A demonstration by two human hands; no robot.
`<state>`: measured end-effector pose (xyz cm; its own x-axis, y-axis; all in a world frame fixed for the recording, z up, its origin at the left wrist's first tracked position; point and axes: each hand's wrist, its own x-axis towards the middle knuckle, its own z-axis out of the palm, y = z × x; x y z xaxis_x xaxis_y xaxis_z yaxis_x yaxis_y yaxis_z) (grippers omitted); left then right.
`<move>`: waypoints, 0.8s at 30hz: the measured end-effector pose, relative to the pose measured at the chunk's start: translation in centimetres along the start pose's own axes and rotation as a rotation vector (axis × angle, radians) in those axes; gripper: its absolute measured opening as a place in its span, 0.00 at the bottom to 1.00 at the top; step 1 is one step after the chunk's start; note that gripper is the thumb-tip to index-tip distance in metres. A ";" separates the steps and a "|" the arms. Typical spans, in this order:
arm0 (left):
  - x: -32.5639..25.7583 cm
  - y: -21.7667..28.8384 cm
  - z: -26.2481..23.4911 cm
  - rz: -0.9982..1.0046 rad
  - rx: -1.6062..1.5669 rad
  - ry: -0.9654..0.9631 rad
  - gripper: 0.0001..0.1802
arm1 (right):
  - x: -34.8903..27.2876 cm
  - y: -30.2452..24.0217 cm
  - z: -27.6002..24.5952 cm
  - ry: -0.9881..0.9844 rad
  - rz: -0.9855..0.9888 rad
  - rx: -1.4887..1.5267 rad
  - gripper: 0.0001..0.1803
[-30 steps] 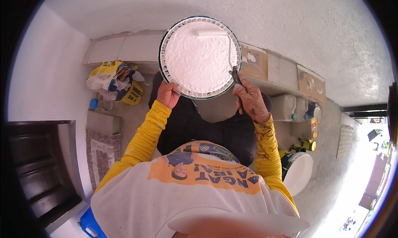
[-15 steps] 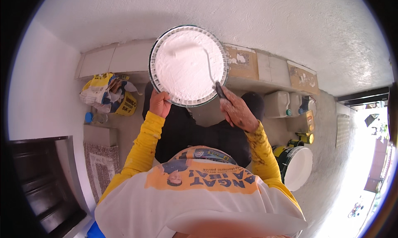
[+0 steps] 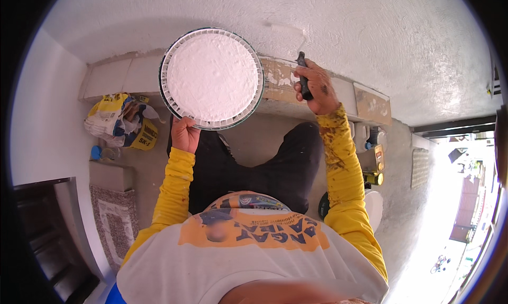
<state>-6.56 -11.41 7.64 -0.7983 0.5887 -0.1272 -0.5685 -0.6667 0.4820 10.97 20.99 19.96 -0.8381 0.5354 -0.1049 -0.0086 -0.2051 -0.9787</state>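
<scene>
My left hand grips the near rim of a round, upturned pail lid with a ribbed edge, its thumb on top. Thick white paint covers the inside of the lid. Farther right, my right hand is closed round the black handle of a paint roller. The pale roller head, hard to make out against the white, lies at the textured wall beyond the ledge.
A crumpled yellow-and-white bag and a blue-capped bottle stand at left. Tiles and cardboard pieces line the ledge by the wall. At right are jugs, a yellow can and a white-lidded bucket, partly behind my right arm.
The paint roller has left the paint in the lid and moved right and away to the wall in my right hand. The lid has shifted left with my left hand.
</scene>
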 end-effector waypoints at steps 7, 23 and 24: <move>0.5 0.3 0.0 0.004 -0.036 0.020 0.35 | 4.0 5.6 1.6 0.025 0.031 -0.150 0.06; 0.9 0.2 -1.3 -0.026 -0.061 0.030 0.33 | 2.3 4.5 2.4 0.187 0.146 0.277 0.07; 0.9 0.4 -1.3 -0.018 -0.043 0.004 0.33 | 2.5 5.0 2.4 0.092 0.130 0.289 0.07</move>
<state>-7.75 -11.71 6.63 -0.7886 0.5991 -0.1387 -0.5906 -0.6751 0.4421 7.53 19.34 15.26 -0.7895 0.5586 -0.2541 -0.0700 -0.4934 -0.8670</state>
